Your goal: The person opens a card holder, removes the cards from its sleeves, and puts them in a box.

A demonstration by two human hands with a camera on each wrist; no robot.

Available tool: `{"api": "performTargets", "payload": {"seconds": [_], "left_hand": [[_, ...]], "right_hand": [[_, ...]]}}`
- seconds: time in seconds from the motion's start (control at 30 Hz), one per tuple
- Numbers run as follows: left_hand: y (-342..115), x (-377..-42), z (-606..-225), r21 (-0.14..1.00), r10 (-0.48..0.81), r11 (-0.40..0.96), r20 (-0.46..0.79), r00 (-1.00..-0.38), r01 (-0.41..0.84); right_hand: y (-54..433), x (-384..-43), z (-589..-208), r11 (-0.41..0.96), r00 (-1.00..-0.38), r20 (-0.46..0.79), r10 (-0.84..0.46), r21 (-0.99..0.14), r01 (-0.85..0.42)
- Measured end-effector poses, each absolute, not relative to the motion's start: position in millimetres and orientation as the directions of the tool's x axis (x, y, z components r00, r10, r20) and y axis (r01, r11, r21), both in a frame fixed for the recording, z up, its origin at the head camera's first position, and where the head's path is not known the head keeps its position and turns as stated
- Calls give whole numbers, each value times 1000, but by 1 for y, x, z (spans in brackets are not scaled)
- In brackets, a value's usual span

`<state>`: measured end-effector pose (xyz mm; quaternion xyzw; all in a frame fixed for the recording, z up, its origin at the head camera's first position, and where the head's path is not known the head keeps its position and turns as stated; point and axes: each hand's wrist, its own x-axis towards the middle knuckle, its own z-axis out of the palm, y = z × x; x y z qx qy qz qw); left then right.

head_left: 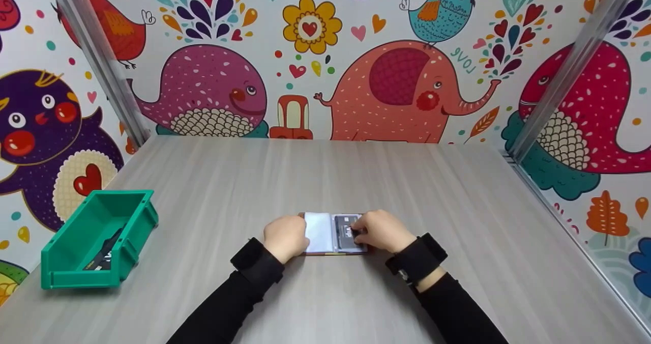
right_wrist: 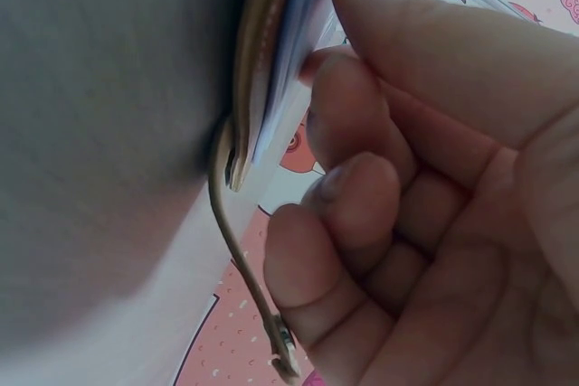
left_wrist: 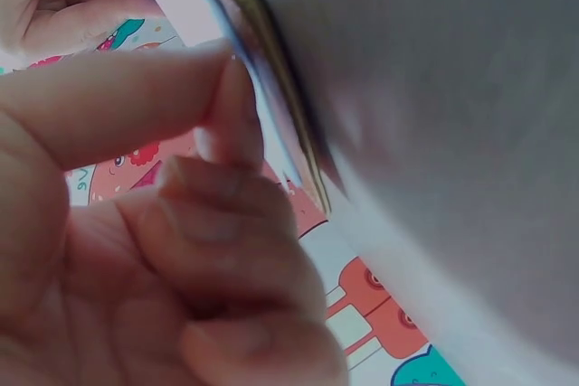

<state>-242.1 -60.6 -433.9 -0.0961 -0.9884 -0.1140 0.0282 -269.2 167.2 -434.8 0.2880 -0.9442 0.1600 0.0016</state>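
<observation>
A small card holder (head_left: 319, 233) lies spread out on the table in front of me, a pale clear sleeve on its left side. On its right-hand page lies a black card (head_left: 345, 239) marked VIP. My left hand (head_left: 286, 238) holds the holder's left edge, thumb and forefinger at the sleeves (left_wrist: 276, 124) in the left wrist view. The fingertips of my right hand (head_left: 385, 230) pinch at the black card's right side. In the right wrist view, the holder's brown cover (right_wrist: 258, 51) shows edge-on, and a thin strap (right_wrist: 237, 250) with a snap hangs out beside my curled fingers.
A green bin (head_left: 81, 279) stands at the table's left, with dark cards (head_left: 104, 255) inside it. Cartoon-printed panels (head_left: 305, 79) close off the back and sides, with metal posts (head_left: 96, 54) at the corners. The pale wood-grain table (head_left: 325, 176) extends around the holder.
</observation>
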Motion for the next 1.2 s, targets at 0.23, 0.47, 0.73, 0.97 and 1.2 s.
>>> {"api": "performTargets", "payload": {"seconds": [0.23,0.47,0.73,0.97,1.2], "left_hand": [[-60,-242,-434,219,184,956,75,-980,197],[-60,-241,-435,211,192,955,97,-977,209],[-60,-243,-435,202,187,959,72,-980,198],[-60,-243,-434,216,180,958,61,-982,189],[-60,-242,-434,231,191,952,69,-979,201]], "right_hand": [[168,-270,-435,768,-815,112,-568,-285,-574],[168,-271,-435,761,-809,111,-577,-285,-583],[169,-271,-433,768,-819,151,-553,-288,-572],[172,-271,-432,810,-858,198,-473,-284,-512],[174,-271,-432,822,-865,194,-462,-272,-500]]}}
